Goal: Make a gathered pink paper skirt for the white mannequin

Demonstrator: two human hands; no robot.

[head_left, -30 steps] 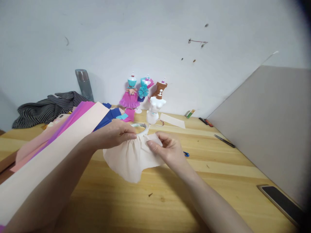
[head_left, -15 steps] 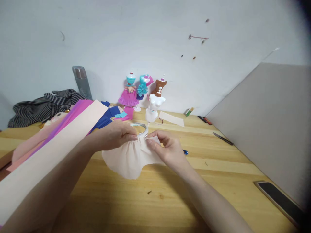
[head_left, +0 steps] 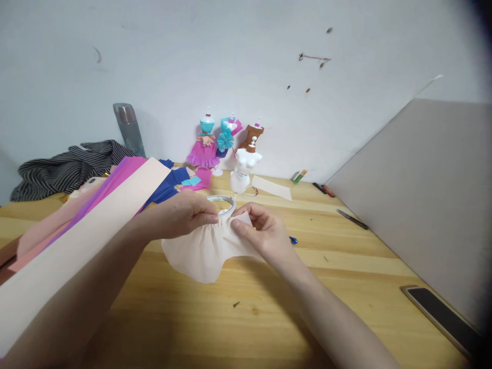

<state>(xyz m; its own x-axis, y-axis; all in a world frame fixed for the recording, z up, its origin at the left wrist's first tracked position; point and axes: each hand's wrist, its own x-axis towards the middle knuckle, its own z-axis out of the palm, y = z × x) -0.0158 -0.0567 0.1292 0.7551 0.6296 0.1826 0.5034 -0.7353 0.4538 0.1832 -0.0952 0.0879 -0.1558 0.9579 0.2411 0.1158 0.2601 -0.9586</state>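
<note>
A pale cream piece of crepe paper [head_left: 200, 256] hangs in folds between my hands, gathered along its top edge. My left hand [head_left: 192, 212] pinches that gathered edge with thumb and fingers. On the other side, my right hand [head_left: 261, 230] pinches the paper near its upper right corner. Just behind the gathers is a roll of tape [head_left: 231, 206], partly hidden by the paper and my left fingers; whether a hand touches it I cannot tell. Beyond it a small white mannequin [head_left: 247, 162] stands undressed.
Several small dressed mannequins, one in a pink skirt [head_left: 203, 155], stand by the wall. Coloured paper sheets [head_left: 154, 174] lie at left, near a striped cloth [head_left: 69, 169] and a bottle [head_left: 129, 130]. A cream strip [head_left: 272, 188], a dark pen-like tool [head_left: 352, 219] and a phone [head_left: 438, 315] lie to the right.
My right fingers have shifted slightly at the paper's upper edge, and its corner shows a little more. The left hand keeps its pinch almost unmoved.
</note>
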